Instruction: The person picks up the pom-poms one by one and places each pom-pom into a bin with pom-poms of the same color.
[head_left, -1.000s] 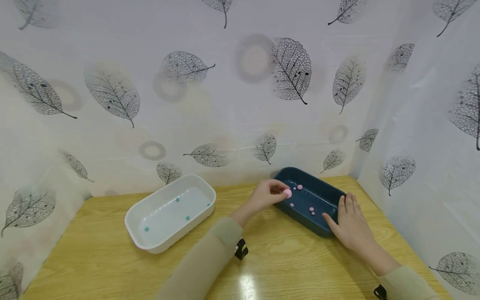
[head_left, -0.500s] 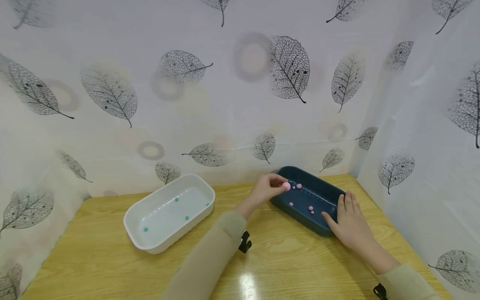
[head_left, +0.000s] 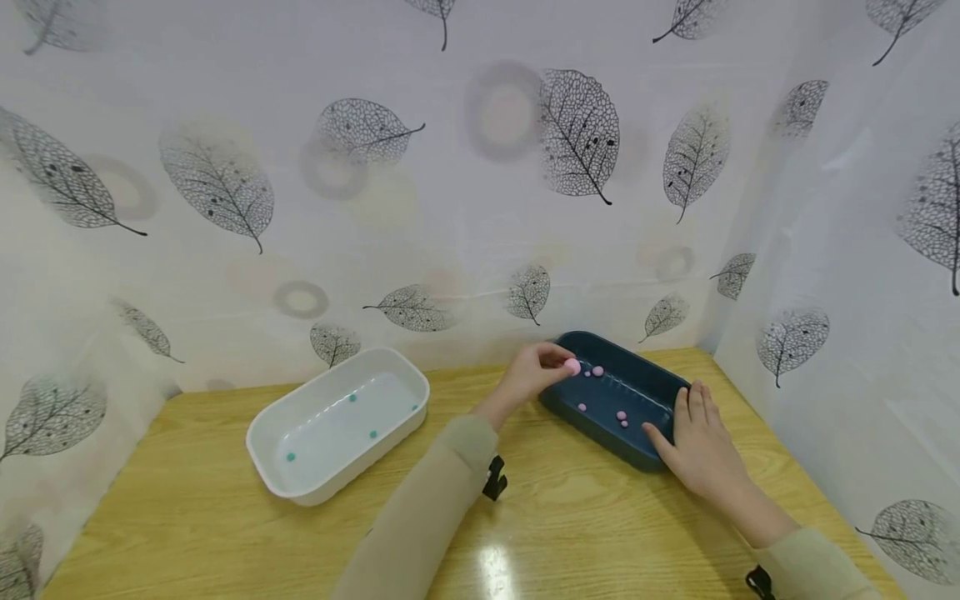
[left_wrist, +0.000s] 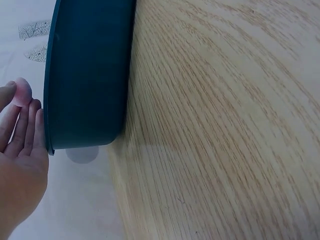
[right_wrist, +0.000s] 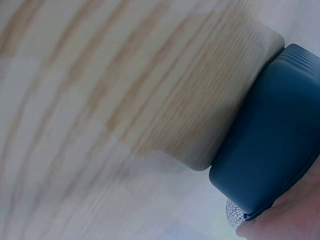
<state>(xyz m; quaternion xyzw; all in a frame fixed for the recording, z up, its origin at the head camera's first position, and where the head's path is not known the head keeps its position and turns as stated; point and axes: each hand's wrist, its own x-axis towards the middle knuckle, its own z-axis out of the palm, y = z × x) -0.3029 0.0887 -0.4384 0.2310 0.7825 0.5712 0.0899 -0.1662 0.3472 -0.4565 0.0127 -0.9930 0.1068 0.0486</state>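
My left hand [head_left: 527, 377] pinches a pink ball [head_left: 572, 366] between thumb and fingertips, over the left end of the dark blue basin [head_left: 615, 450]. In the left wrist view the same pink ball [left_wrist: 22, 93] shows at the fingertips, beside the basin's wall [left_wrist: 90, 75]. Several smaller pink balls [head_left: 597, 372] lie on the basin's floor. My right hand [head_left: 705, 450] rests on the basin's right rim, fingers extended over the edge and thumb on the near side. In the right wrist view, part of that hand [right_wrist: 290, 215] lies along the rim.
A white basin [head_left: 330, 492] stands to the left on the wooden table [head_left: 570, 533], with several small green balls [head_left: 291, 457] inside it. A leaf-patterned sheet [head_left: 465, 208] hangs behind and to the right, close to the table's far edge.
My left hand has risen slightly and moved a little toward the back with the pink ball, keeping its pinch. The right hand stays in place on the rim.
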